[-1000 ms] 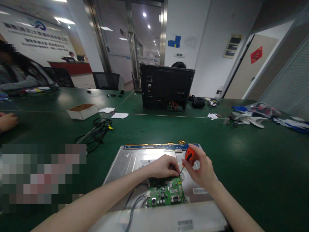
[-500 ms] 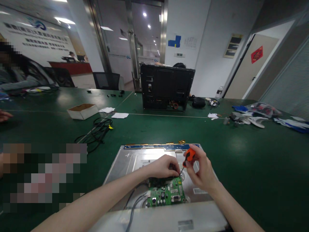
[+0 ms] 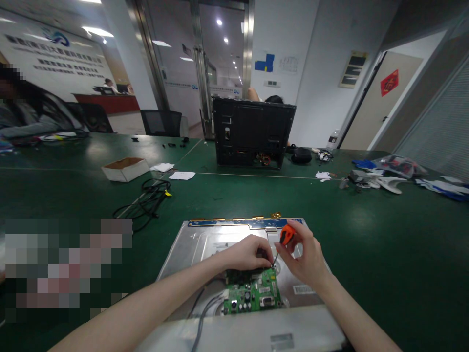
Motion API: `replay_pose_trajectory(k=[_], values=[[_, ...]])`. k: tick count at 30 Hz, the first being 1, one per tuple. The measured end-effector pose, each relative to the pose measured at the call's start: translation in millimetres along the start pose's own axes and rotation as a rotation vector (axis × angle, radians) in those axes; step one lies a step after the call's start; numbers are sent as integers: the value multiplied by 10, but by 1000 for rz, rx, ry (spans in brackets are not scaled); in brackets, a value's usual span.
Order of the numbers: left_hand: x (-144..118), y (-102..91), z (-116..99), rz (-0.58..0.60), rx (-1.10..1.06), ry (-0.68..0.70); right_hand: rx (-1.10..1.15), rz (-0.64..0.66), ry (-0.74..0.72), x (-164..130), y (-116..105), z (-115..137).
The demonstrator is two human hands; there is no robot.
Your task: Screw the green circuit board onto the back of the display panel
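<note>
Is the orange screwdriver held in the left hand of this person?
No, the right hand holds the orange screwdriver above the green circuit board.

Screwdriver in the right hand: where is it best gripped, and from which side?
Probably best to grip the screwdriver by its thick orange-and-black handle, from the right, where the right hand holds it. The handle leans up and right; the thin shaft slants down toward the green circuit board's upper-right corner, where the left hand's fingertips crowd the tip's left side.
</note>
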State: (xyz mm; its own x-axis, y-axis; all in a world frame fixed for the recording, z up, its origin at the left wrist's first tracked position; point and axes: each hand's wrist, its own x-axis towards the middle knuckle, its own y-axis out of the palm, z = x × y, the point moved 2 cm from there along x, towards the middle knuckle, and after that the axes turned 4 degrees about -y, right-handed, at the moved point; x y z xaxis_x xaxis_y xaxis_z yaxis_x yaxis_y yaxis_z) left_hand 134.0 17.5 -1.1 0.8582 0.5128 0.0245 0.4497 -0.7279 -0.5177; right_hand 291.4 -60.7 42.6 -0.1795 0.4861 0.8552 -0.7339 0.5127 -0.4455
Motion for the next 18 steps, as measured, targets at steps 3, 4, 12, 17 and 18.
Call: replay_pose_trajectory(k=[3, 4, 12, 17, 18], values=[[1, 1, -6, 1, 15, 1, 19, 19, -1, 11, -10, 16], [1, 2, -7, 3, 17, -2, 32, 28, -2, 18, -15, 27], [1, -2, -8, -2, 6, -14, 30, 16, 22, 18, -20, 39], [4, 5, 8, 1, -13, -10, -8, -24, 14, -8, 9, -3], [4, 5, 9, -3, -11, -10, -5, -26, 13, -9, 12, -9]])
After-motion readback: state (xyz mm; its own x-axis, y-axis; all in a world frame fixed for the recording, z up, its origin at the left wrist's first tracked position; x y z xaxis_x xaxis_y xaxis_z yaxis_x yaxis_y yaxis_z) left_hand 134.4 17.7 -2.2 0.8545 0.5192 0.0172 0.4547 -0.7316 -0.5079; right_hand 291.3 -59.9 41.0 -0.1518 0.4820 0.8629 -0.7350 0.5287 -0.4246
